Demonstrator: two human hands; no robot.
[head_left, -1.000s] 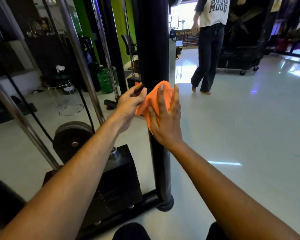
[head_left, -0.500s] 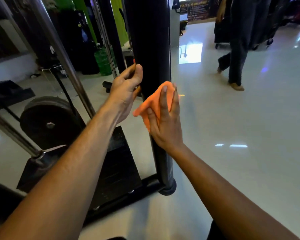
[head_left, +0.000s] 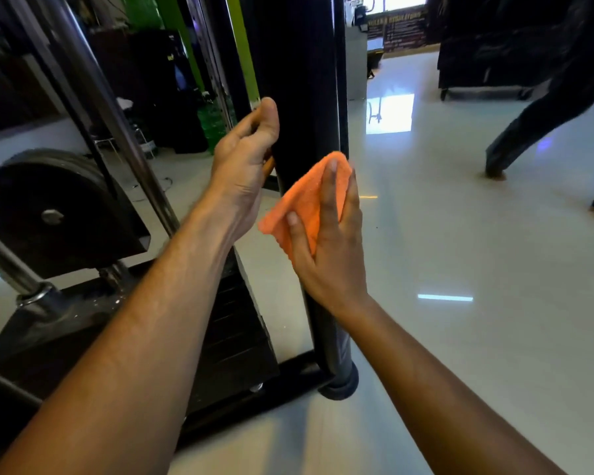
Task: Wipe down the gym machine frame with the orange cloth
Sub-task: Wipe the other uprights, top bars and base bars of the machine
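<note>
Hands (head_left: 326, 234) on orange cloth (head_left: 302, 200)

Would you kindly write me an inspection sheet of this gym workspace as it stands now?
Surface: glossy pale floor, with light reflections.
Job's things: orange cloth against the black upright post of the machine frame.
Clutter: weight plate at left; green bottle behind, blurred.
Hands: right hand presses the cloth to the post with straight fingers; left hand curls round the post's left side.
Cables: thin cable on the floor at left.
Surroundings: chrome guide rods; another person's legs at right.
</note>
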